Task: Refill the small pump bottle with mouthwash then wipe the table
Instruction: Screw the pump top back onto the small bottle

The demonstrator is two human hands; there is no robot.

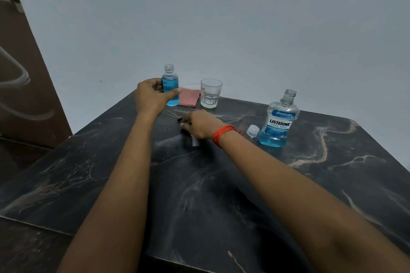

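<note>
Clear glass tumbler (210, 93) upright near far edge of table (332, 184), about mid-width. Plain grey-blue wall (221, 17) behind. Brown panel (26, 106) far left, pale curved tubing (23, 74) across it.

Left hand (153, 97): grips the small bottle (170, 86), upright, uncapped, nearly full of blue liquid.
Right hand (197, 125): low over the table (244, 184), fingers curled on a dark pump head (194, 141) with a white tube sticking out; red thread (221, 134) on the wrist.
Far edge: pink cloth (188, 97), folded, with a clear glass (210, 93) just beside it.
Right side: Listerine bottle (278, 122), open, partly full; its white cap (253, 131) lies alongside.
Table: dark veined marble.
</note>
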